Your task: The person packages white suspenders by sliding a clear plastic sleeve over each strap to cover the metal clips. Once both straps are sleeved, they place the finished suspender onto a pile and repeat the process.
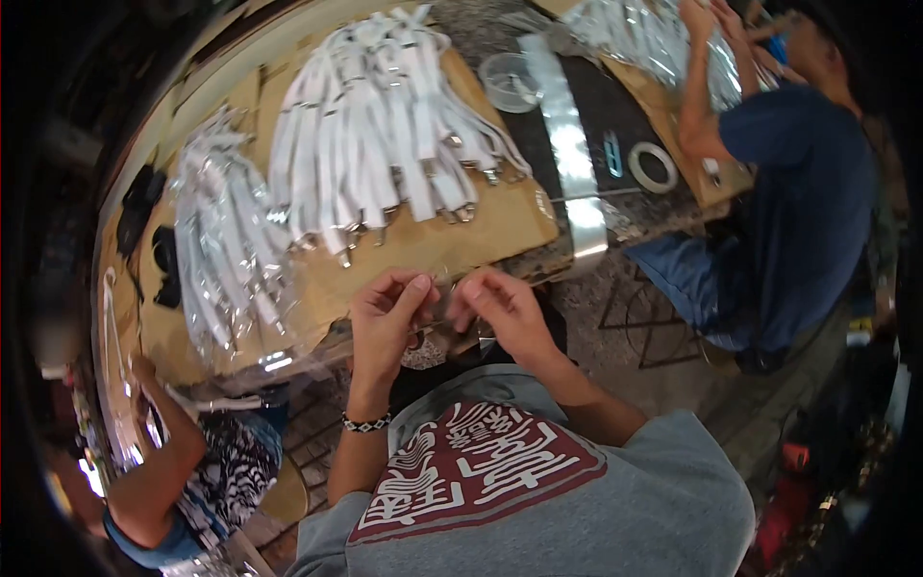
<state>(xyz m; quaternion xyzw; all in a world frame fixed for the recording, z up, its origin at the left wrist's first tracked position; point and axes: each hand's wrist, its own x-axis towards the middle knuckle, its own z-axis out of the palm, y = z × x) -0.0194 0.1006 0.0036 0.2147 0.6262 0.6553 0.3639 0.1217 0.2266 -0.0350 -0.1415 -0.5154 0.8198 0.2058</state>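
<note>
My left hand (pixel 396 300) is in front of my chest at the table's near edge, with thumb and index finger pinched together. Something thin and clear, too faint to name, seems to show at its fingertips. Close beside it, my right hand (pixel 502 310) has its fingers curled in and slightly blurred; what they hold, if anything, cannot be made out. Just beyond both hands, a big bundle of white lanyards (pixel 370 125) with metal clips is spread on cardboard (pixel 500 226). To the left lie more white lanyards in clear plastic bags (pixel 226 240).
A clear round tub (pixel 510 82), a shiny plastic strip (pixel 572 144), a blue cutter (pixel 612 154) and a tape roll (pixel 653 167) lie to the right. Co-workers sit at right (pixel 798 202) and lower left (pixel 173 462). Black objects (pixel 144 207) lie at the table's left.
</note>
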